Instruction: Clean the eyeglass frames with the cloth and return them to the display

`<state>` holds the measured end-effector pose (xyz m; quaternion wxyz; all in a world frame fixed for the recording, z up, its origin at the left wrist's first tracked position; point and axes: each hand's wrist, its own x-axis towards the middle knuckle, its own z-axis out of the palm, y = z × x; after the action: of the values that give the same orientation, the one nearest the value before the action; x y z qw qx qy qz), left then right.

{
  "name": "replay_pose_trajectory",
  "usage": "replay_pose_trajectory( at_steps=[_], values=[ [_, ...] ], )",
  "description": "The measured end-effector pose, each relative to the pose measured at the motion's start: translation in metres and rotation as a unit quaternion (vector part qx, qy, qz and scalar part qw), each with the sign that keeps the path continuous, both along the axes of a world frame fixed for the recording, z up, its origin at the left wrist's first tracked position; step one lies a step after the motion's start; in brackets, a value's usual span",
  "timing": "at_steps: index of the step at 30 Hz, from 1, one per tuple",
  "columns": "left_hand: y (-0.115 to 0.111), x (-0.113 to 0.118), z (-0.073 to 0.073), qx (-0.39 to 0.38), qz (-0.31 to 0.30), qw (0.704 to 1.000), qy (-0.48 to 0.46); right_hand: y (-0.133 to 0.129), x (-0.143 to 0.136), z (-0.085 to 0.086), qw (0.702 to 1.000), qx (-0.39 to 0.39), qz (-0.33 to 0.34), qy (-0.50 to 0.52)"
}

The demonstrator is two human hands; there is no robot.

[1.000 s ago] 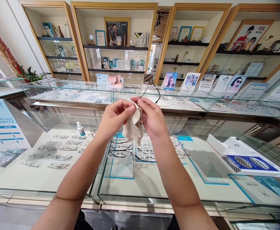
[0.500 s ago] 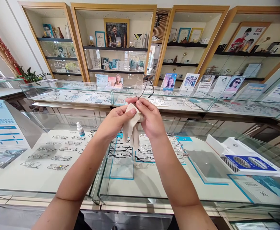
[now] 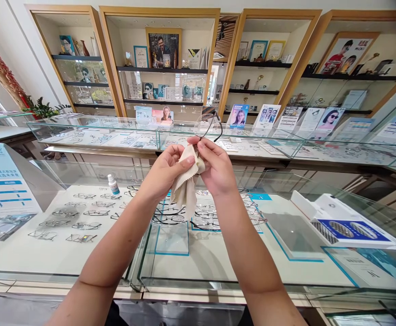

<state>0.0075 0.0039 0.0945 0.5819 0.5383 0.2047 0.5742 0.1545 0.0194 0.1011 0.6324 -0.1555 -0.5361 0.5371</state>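
Both hands are raised close together above the glass counter. My left hand [image 3: 170, 170] is closed, pinching a cream cleaning cloth [image 3: 185, 188] with a zigzag edge that hangs down below the fingers. My right hand [image 3: 217, 167] grips a pair of dark-framed eyeglasses [image 3: 208, 122] between thumb and fingertips. One lens and a curved temple stick up beyond the fingertips. The rest of the frame is hidden by the hands and the cloth, which also touches the right fingers.
Under the hands is a glass display case [image 3: 170, 271] with several rows of eyeglasses. A small white spray bottle [image 3: 113, 184] stands at the left. To the right lies a white-and-blue display box [image 3: 350, 228]. A sign board [image 3: 6, 181] leans far left, and another glass counter [image 3: 116, 122] runs behind.
The eyeglasses have turned slightly, showing more of the lens and temple to the right. My left hand and the cloth have shifted a little left and down.
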Motion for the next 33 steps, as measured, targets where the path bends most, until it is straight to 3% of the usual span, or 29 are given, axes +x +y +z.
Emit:
replay_pose_trajectory(
  at_steps=[8, 18, 29, 33],
  values=[
    [0.004, -0.011, -0.001, 0.024, -0.006, 0.994, 0.102, 0.000, 0.001, -0.001, 0.999, 0.010, 0.041, -0.032],
    [0.005, -0.004, -0.005, 0.054, -0.054, 0.994, 0.076, 0.006, 0.002, -0.003, 0.999, 0.012, 0.043, -0.016],
    [0.003, 0.005, -0.010, 0.138, 0.083, 0.983, 0.082, 0.006, 0.003, -0.003, 1.000, -0.017, 0.021, 0.008],
    [0.004, 0.013, -0.014, 0.149, 0.140, 0.977, 0.059, 0.004, 0.000, -0.004, 1.000, 0.012, 0.010, 0.001]
  ],
)
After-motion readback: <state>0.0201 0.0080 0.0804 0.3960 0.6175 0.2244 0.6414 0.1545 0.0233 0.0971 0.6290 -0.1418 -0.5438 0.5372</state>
